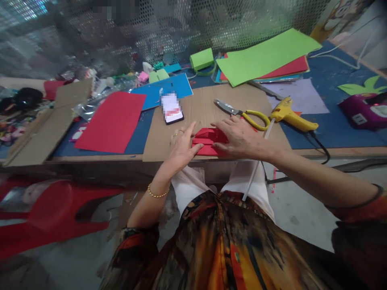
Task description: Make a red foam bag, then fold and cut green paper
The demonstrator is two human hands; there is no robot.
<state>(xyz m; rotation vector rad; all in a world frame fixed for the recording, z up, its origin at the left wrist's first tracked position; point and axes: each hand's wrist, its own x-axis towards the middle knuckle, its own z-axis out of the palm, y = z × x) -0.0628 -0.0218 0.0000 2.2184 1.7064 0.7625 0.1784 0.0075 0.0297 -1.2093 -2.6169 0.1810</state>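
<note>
A folded red sheet, foam or paper, lies on brown cardboard at the table's front edge. My left hand rests at its left end, fingers stretched and spread, the thumb touching the edge. From the other side my right hand grips the right part, with thumb and curved fingers over it; that end is hidden under the hand. Beyond the right hand are yellow-handled scissors. A yellow glue gun lies right of them, a long white glue stick sticking out of its back toward my lap.
A phone lies ahead of the left hand. A flat red sheet and cardboard strips are on the left. Green sheets are stacked behind. A purple device stands far right. The glue gun's black cord hangs over the edge.
</note>
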